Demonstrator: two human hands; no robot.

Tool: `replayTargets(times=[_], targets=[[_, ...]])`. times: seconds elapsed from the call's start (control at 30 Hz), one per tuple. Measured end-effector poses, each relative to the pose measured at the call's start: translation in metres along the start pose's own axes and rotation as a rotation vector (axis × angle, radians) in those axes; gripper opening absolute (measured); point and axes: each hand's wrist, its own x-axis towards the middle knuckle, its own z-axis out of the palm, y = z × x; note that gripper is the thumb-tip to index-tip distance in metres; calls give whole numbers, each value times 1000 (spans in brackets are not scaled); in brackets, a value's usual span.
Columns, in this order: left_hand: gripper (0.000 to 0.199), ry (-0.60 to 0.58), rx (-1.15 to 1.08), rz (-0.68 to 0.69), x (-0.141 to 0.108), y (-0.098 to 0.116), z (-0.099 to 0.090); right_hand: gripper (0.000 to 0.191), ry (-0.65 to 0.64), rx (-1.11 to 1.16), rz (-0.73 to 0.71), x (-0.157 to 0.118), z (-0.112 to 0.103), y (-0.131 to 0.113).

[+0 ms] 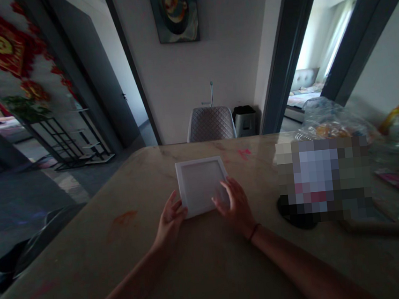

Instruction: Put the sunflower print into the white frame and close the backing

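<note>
A white, nearly square frame or shallow box (203, 184) with a raised rim and a pale flat inner panel is at the middle of the table. At its lower left corner my left hand (171, 218) grips the rim between thumb and fingers. Over the lower right part is my right hand (236, 204), its fingers spread and slightly blurred, near the right rim. Whether those fingertips touch the panel I cannot tell. A dark band circles my right wrist.
On the right of the table (139, 179) are a round black base (297, 215), a pixelated area, clear plastic bags (330, 118) and a dark-edged flat item. A quilted chair (211, 124) and a bin (245, 120) stand beyond the far edge.
</note>
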Motion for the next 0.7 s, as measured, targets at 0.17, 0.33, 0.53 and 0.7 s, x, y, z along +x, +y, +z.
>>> replayTargets(times=[0.17, 0.33, 0.53, 0.7], targets=[[66, -79, 106, 98, 2, -4, 0, 44, 122, 256, 235, 5, 10, 22], [54, -55, 500, 148, 5, -8, 3, 40, 169, 272, 341, 8, 14, 35], [48, -54, 983, 277, 5, -15, 2, 42, 125, 135, 384, 7, 21, 39], [61, -105, 1155, 313, 2, -18, 4, 43, 161, 52, 327, 5, 22, 37]])
